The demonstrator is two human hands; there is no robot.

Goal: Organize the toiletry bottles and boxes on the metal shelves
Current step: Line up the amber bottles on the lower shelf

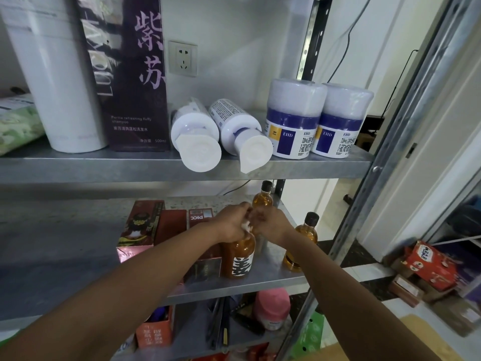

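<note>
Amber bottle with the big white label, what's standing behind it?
Another amber bottle with a black cap stands behind it. The left hand and right hand cover most of its body and the labelled bottle's own top, so those cannot be seen.

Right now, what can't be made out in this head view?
Cap of the front amber bottle: covered by the left hand and right hand; what the right grip holds is unclear.
Top of the tall white cylinder: cut off by the upper edge.
Print on the orange box, lowest shelf in view: blurred.
Small print on the EHD jars: too small.
</note>
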